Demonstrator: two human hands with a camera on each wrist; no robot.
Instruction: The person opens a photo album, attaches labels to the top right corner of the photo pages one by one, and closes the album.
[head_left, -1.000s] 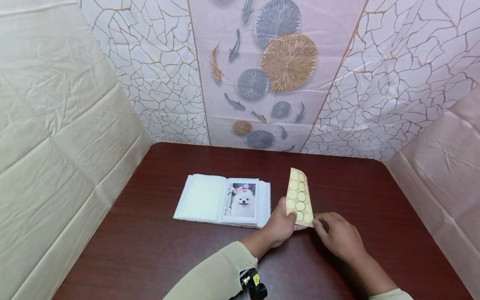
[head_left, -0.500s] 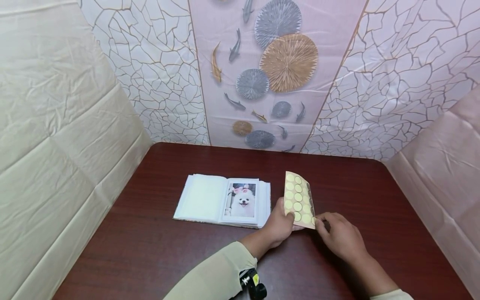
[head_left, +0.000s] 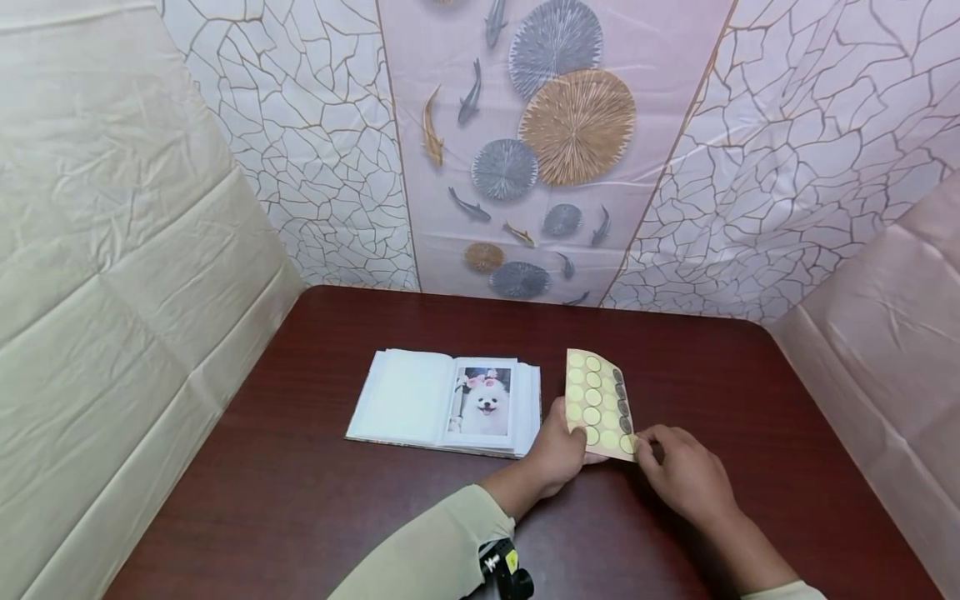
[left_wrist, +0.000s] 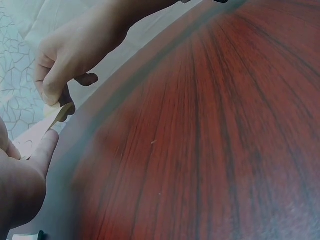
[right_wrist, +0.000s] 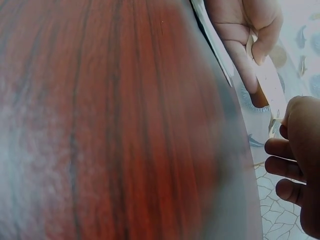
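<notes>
My left hand (head_left: 557, 450) holds a sheet of round stickers (head_left: 594, 398) upright over the table, its thumb on the front and fingers behind. Pale yellow circles run in rows across it, with a column of dark circles (head_left: 622, 398) along its right side. At the sheet's lower right corner, my right hand (head_left: 686, 475) pinches with thumb and forefinger beside a round sticker (head_left: 627, 444). In the left wrist view that corner of the sheet (left_wrist: 61, 111) curls by the right fingertips. The right wrist view shows the sheet (right_wrist: 270, 82) nearly edge-on, the right hand's other fingers loosely bent.
An open photo album (head_left: 405, 396) lies left of the hands, a photo of a white fluffy dog (head_left: 486, 404) on its right page. The dark red wooden table (head_left: 300, 517) is bounded by patterned cloth (head_left: 330, 125) behind and plain cloth at the sides.
The sheet has turned to face the head camera more fully, so its dark right column shows. Its top has tipped left, and the right fingertips have shifted slightly right with the corner.
</notes>
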